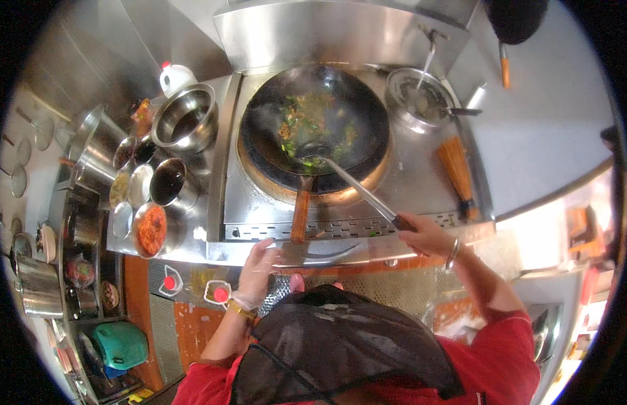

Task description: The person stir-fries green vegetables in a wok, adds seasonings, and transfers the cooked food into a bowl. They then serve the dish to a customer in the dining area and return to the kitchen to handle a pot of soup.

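Observation:
A black wok (366,116) with a wooden handle (301,210) sits over the stove's burner, and some steam hangs above it. Chopped green vegetables and small browned bits of food (298,124) lie inside. My right hand (428,235) is closed around the dark grip of a long metal wok ladle (361,190). The ladle's head rests among the food at the near side of the wok. Left of the wok's handle, my left hand (256,271) hovers by the stove's front edge in a clear plastic glove. Its fingers look apart, slightly blurred, with nothing in them.
A bamboo wok brush (454,164) lies right of the wok, below a steel pot (394,109) holding utensils. On the left counter stand a steel bowl (208,96), several seasoning containers, one with red-orange seasoning (150,230), and a white jug (176,78). Red-capped jugs (221,293) stand below.

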`<state>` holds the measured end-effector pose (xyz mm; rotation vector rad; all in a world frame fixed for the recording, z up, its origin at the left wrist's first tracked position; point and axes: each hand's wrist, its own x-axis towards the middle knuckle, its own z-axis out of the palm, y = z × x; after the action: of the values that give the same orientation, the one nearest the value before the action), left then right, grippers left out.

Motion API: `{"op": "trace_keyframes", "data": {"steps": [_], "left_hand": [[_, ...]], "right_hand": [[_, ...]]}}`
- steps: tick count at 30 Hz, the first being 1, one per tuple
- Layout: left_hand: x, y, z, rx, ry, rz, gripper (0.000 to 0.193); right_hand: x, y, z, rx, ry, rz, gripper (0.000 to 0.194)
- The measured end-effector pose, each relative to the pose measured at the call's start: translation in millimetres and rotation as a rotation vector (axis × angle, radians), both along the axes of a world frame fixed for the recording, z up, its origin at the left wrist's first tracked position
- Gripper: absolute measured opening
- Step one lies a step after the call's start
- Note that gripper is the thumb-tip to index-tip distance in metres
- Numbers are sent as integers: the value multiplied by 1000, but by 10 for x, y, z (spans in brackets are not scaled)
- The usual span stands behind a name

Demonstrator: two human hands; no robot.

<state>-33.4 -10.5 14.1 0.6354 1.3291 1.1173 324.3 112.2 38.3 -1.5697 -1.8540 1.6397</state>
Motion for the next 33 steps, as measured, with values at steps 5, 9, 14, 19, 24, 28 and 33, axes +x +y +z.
{"op": "trace_keyframes", "data": {"steps": [5, 9, 14, 19, 24, 28, 33], "left_hand": [[35, 445, -192, -103, -3, -243, 48], [78, 737, -413, -199, -388, -279, 42], [104, 949, -484, -300, -713, -263, 24], [-78, 968, -544, -273, -809, -331, 21], [3, 1149, -588, -371, -921, -232, 26], [58, 908, -41, -307, -856, -241, 22], [-68, 131, 1039, -534, -853, -235, 27]], "right_hand": [[-617, 609, -16, 83, 301, -47, 24], [-954, 980, 73, 1, 332, -301, 31], [-1355, 688, -121, 104, 83, -226, 48], [-637, -164, 880, -120, 32, -135, 46], [-529, -174, 1119, -261, -260, -235, 43], [-780, -153, 714, -56, 165, -308, 39], [-374, -506, 765, 41, 199, -461, 29]]}}
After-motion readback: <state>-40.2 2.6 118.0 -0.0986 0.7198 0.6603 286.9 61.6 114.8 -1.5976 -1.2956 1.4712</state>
